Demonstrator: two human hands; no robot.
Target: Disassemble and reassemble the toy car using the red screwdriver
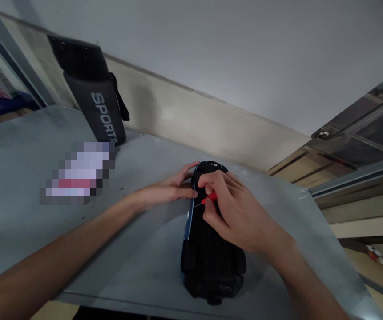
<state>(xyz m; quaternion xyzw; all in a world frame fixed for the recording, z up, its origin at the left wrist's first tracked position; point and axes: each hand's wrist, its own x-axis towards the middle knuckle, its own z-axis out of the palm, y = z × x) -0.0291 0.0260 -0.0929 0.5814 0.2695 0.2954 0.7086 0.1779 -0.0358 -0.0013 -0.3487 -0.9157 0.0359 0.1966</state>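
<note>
A black toy car (211,262) lies upside down on the grey table (27,186), its blue side edge showing on the left. My left hand (169,191) grips the car's far left side, fingers curled round it. My right hand (234,213) is closed on a small red-handled screwdriver (207,199), whose thin metal tip points left onto the car's underside. The right hand hides the middle of the car.
A dark grey sports bottle (94,95) with a strap stands at the back of the table by the wall. A blurred-out flat item (78,174) lies left of my hands. A metal cabinet with a handle (361,120) stands to the right.
</note>
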